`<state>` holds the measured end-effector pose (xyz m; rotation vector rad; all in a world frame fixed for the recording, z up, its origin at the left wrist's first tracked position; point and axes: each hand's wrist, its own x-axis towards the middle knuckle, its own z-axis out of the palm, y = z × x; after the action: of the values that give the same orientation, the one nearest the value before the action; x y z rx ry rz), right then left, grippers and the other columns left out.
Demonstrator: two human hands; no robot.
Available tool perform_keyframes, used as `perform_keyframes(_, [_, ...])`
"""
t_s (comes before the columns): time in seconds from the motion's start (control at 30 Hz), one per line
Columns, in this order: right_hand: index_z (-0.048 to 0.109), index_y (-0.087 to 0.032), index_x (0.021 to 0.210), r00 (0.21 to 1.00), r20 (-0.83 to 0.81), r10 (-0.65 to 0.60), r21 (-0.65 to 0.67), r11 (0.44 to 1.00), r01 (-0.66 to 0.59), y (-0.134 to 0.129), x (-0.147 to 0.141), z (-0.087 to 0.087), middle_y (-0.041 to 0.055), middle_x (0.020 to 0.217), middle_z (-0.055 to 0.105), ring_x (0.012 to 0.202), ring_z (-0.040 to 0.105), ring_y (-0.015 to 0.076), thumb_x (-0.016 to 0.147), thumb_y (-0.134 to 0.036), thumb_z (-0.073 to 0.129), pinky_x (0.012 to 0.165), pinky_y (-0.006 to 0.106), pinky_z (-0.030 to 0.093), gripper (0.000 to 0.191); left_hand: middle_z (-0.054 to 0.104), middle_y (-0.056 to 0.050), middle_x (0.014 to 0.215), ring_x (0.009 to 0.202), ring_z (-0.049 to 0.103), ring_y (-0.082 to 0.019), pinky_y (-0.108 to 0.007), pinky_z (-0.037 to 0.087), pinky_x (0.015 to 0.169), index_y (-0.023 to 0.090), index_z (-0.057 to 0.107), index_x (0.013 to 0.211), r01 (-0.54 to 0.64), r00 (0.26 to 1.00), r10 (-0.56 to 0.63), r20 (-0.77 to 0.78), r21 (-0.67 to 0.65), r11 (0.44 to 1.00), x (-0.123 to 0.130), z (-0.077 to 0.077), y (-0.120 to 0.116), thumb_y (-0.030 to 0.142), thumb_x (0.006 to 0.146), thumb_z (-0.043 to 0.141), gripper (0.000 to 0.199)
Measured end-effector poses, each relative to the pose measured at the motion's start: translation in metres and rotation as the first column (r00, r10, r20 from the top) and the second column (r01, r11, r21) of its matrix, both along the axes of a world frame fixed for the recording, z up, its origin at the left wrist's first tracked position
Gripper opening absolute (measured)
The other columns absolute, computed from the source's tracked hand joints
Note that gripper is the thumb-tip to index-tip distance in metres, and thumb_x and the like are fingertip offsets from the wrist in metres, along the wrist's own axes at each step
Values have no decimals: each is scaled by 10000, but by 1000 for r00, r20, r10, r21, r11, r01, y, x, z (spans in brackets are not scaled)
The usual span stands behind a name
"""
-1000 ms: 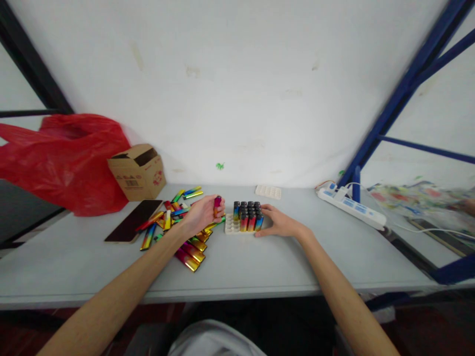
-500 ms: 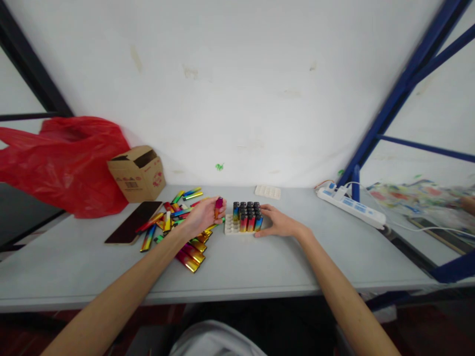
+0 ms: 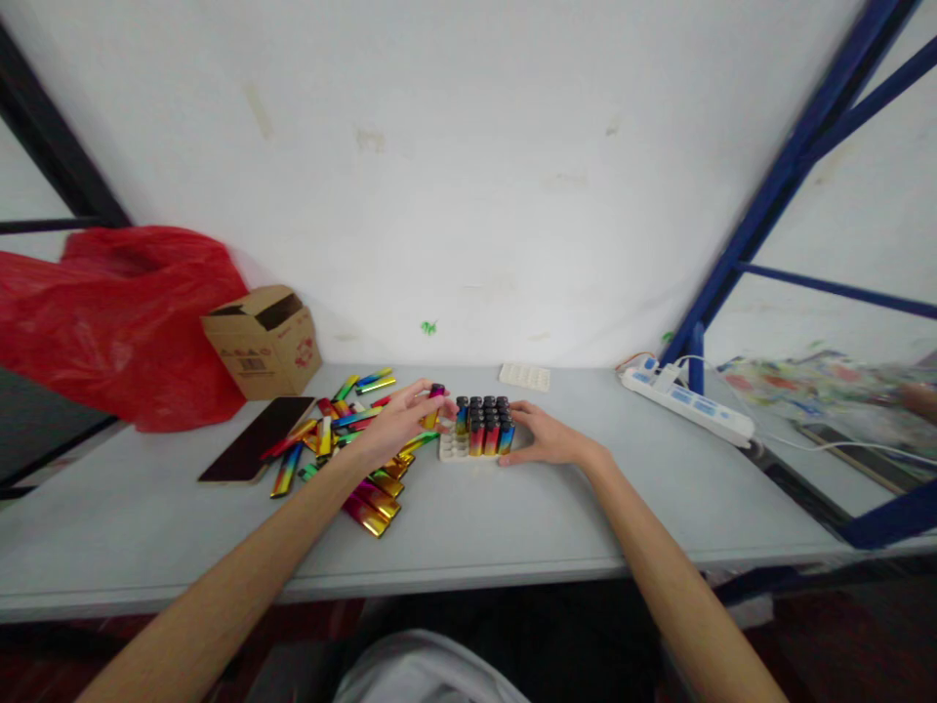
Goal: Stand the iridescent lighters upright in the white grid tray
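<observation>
My left hand (image 3: 401, 422) is closed around a purple-and-gold lighter (image 3: 433, 405), held upright with its dark top up, just left of the white tray (image 3: 455, 452). Several black-topped lighters (image 3: 484, 430) stand upright in rows in the tray's right part; empty holes show along its left part. At the tray's right end my right hand (image 3: 546, 436) grips it, thumb at the front corner and fingers behind. A loose pile of shiny multicoloured lighters (image 3: 375, 504) lies under and around my left forearm, partly hidden by it.
A dark phone (image 3: 256, 441) and an open cardboard box (image 3: 264, 342) are left of the pile, beside a red plastic bag (image 3: 124, 332). Another white tray (image 3: 525, 377) lies near the wall. A power strip (image 3: 688, 402) sits at right, near a blue frame (image 3: 768, 205). Another person's hand (image 3: 918, 402) shows far right.
My left hand has turned over and moved slightly closer to the tray with the lighter. The right hand stays at the tray's right end. The whole view has shifted a little.
</observation>
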<state>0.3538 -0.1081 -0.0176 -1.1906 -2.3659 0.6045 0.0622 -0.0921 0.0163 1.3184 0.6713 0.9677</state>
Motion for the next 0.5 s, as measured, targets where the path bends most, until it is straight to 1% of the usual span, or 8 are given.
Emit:
perform_keyframes(0.07, [567, -165, 1400, 1000, -10, 2, 3, 1000, -2, 1, 1, -1, 167, 1456, 491, 1341, 494, 343, 683, -622, 832, 1195, 502, 355, 891, 733, -79, 994, 973, 676, -217, -350, 542, 858, 163, 658, 953, -8, 996, 15, -83, 78, 997, -1, 0, 0, 394, 820, 764, 287])
perform_keyframes(0.13, [570, -184, 1400, 1000, -22, 6, 7, 1000, -6, 1, 1, -3, 156, 1455, 495, 1339, 495, 342, 681, -623, 833, 1194, 505, 356, 883, 744, -86, 1008, 980, 680, -223, -347, 529, 892, 157, 696, 959, -15, 984, 45, -172, 168, 986, -2, 0, 2, 411, 802, 778, 310])
perform_keyframes(0.23, [584, -186, 1388, 1000, -21, 1, 6, 1000, -1, 1, 1, -3, 155, 1446, 503, 1338, 495, 348, 683, -623, 832, 1191, 506, 359, 865, 754, -86, 1014, 979, 682, -237, -353, 529, 908, 163, 748, 975, -21, 952, 118, -284, 323, 946, -2, -2, 5, 414, 781, 786, 320])
perform_keyframes(0.3, [583, -182, 1389, 1000, -16, 0, 5, 1000, 0, 1, 1, -3, 159, 1445, 501, 1338, 493, 348, 688, -617, 831, 1190, 505, 360, 861, 753, -86, 1030, 993, 680, -243, -356, 532, 919, 166, 767, 985, -12, 931, 161, -327, 413, 911, -2, -5, 6, 410, 788, 773, 314])
perform_keyframes(0.43, [570, -188, 1400, 1000, -7, 9, 12, 1000, -9, 1, 0, -3, 154, 1441, 502, 1332, 495, 339, 698, -603, 832, 1190, 502, 359, 856, 751, -92, 1061, 976, 687, -235, -345, 560, 886, 166, 766, 1033, 36, 916, 165, -366, 483, 875, 0, -8, 5, 405, 825, 730, 319])
perform_keyframes(0.5, [574, -190, 1395, 1000, -4, 4, 14, 1000, -4, 1, 0, -3, 153, 1437, 504, 1330, 496, 338, 696, -602, 834, 1185, 501, 364, 852, 746, -97, 1097, 999, 684, -235, -338, 568, 881, 170, 761, 1063, 38, 907, 187, -378, 515, 856, 2, -9, 4, 399, 839, 716, 324])
